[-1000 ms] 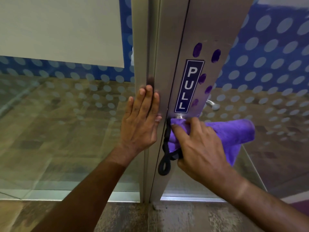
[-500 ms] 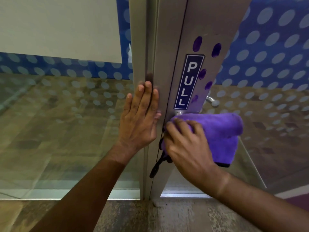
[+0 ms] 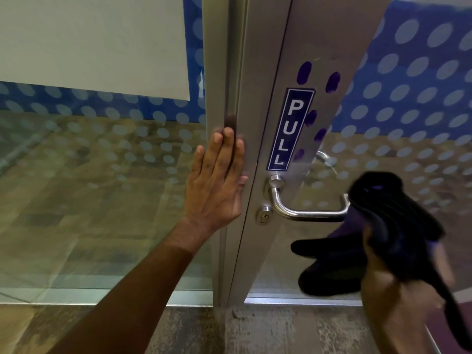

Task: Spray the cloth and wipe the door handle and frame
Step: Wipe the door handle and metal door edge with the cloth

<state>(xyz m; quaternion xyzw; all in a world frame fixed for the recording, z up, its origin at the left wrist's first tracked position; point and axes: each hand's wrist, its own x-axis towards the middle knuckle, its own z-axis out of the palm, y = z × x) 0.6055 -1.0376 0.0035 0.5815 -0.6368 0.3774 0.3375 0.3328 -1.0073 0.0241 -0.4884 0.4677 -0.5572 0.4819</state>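
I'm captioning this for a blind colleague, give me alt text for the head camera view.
A person's right hand holds a dark, motion-blurred cloth by the free end of a steel lever door handle. The left hand lies flat on the metal door frame, beside a blue PULL sign.

Even indoor light; the right hand and cloth are motion-blurred and dark; glass reflects; edges bend.
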